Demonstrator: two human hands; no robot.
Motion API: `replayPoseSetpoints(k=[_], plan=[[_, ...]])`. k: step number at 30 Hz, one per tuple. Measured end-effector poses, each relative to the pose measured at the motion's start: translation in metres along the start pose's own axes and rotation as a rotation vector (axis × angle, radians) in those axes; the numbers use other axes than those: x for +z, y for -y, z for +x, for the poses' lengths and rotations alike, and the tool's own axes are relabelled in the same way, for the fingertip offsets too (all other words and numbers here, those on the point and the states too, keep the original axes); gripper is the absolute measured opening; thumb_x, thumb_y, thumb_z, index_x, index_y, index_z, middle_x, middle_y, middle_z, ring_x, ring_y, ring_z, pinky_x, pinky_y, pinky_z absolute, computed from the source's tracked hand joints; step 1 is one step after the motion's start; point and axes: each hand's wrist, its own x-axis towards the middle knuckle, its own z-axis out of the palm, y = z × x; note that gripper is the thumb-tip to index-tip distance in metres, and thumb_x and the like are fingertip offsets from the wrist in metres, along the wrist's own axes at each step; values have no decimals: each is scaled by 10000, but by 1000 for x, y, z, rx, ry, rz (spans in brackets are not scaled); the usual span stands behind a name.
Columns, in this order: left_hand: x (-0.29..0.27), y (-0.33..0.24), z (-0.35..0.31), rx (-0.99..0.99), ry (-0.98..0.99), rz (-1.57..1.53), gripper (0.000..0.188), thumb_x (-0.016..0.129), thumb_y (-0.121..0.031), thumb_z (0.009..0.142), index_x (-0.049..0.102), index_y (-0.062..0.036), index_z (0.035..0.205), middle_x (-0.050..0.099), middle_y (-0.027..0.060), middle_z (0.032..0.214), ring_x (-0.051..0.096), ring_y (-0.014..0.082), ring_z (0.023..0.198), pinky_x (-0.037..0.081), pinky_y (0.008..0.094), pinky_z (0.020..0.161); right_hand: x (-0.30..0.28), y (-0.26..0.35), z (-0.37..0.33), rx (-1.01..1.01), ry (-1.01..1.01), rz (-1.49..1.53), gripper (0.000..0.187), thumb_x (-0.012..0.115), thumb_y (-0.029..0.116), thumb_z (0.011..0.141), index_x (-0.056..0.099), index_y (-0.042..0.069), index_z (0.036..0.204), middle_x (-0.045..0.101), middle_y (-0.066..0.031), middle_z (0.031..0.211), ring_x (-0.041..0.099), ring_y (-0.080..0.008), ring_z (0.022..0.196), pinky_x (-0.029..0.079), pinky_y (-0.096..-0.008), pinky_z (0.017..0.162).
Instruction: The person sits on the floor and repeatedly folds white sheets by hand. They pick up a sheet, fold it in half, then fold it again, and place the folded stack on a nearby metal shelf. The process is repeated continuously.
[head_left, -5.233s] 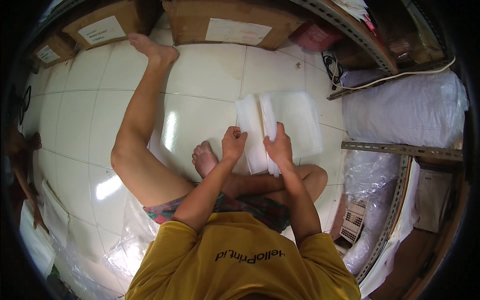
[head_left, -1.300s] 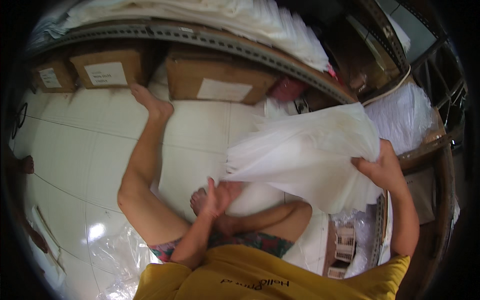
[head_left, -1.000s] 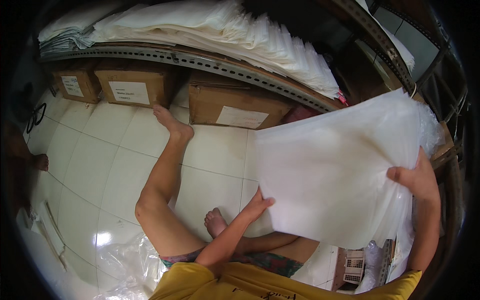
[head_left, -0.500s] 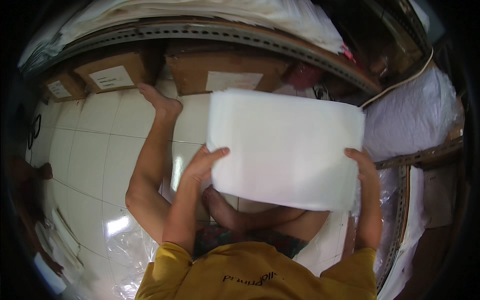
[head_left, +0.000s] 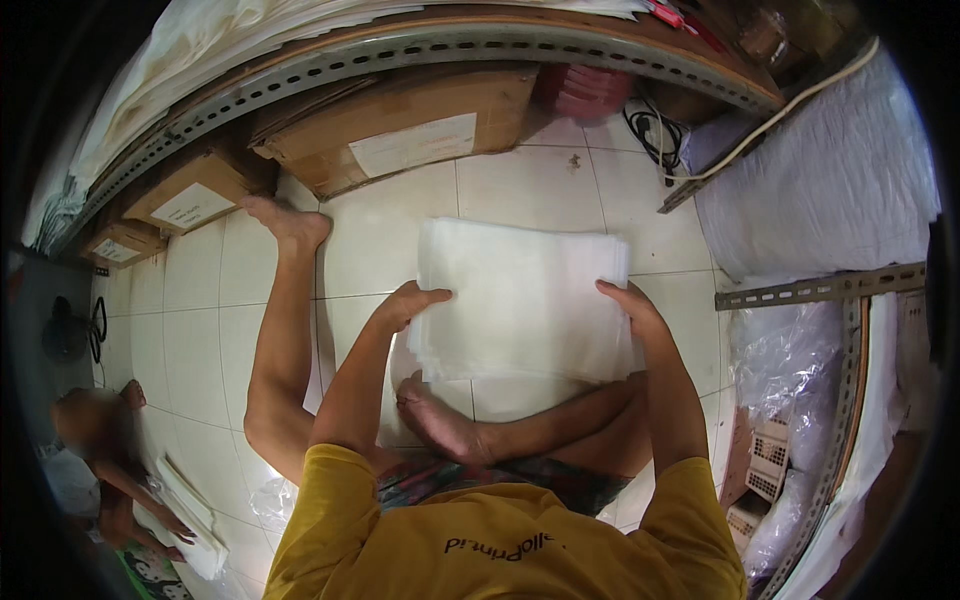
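Note:
A stack of thin white sheets (head_left: 525,300), slightly see-through with uneven edges, is held in front of me above my folded leg. My left hand (head_left: 412,303) grips its left edge, thumb on top and fingers hidden beneath. On the opposite edge my right hand (head_left: 630,303) is closed in the same way, its thumb lying over the top sheet. The lower left corner of the stack fans out into several layers.
Cardboard boxes (head_left: 300,150) stand under a metal shelf (head_left: 400,42) ahead. To the right are a large plastic-wrapped bundle (head_left: 820,190), a metal rail (head_left: 820,287) and beige plastic baskets (head_left: 768,455). Another person (head_left: 110,460) sits at the lower left beside white sheets (head_left: 195,520).
The stack has moved left and lower, away from the bundle on the right, and looks smaller. Both hands still hold its edges. My view has turned to the right.

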Motion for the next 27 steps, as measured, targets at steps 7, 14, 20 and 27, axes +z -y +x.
replayPoseSetpoints(k=[7,14,20,27], plan=[[46,-13,-51,292,-356,104,396,653,-268,900,641,58,1125,698,140,953,645,233,904,501,377,827,26,-23,-39,-564,-230,-22,536,720,129,814,514,-37,1280,640,-114,1128,627,-219,996,502,-356,898],[73,-26,-135,559,-463,-136,434,700,-186,886,573,46,1231,639,114,1114,583,207,1030,459,328,924,70,-26,-121,-921,-201,126,799,770,42,757,338,-26,1427,549,-128,1263,563,-229,1126,466,-350,983],[66,9,-102,654,-429,-120,747,701,-149,883,284,2,1484,503,165,1353,494,222,1188,416,316,1000,83,-56,-74,-1051,-326,27,768,775,19,752,366,-48,1399,560,-139,1252,572,-217,1102,471,-345,957],[71,-12,-102,680,-648,-138,399,679,-143,908,561,51,1236,645,125,1139,604,201,992,468,326,904,107,-36,-86,-957,-617,31,548,750,24,777,513,-69,1262,620,-144,1165,603,-207,1040,479,-336,927]])
